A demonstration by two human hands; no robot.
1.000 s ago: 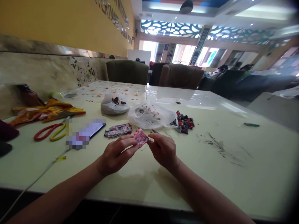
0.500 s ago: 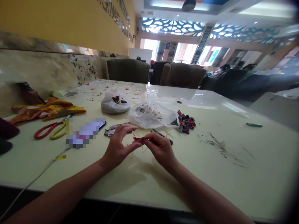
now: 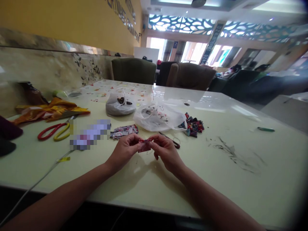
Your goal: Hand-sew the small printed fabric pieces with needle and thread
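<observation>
Both hands meet over the pale table [image 3: 240,189], pinching one small red-pink patterned fabric piece [image 3: 144,145]. My left hand [image 3: 126,150] grips its left side with curled fingers. My right hand [image 3: 166,150] pinches its right side. A thin thread hangs from the piece. Small dark scissors [image 3: 172,140] lie just behind my right hand. A flat strip of patterned fabric pieces [image 3: 124,131] lies behind my left hand.
Two white plastic bags [image 3: 158,118] [image 3: 119,105] stand mid-table, with a heap of folded fabric bits [image 3: 193,126] to their right. Red-and-yellow scissors [image 3: 54,131], orange cloth [image 3: 50,109] and a cable [image 3: 36,183] lie left. Thread scraps [image 3: 231,152] and a green object [image 3: 264,129] lie right. Chairs stand behind.
My left hand opened and let go half a second ago, then closed on the fabric again. The piece is now folded smaller between both hands.
</observation>
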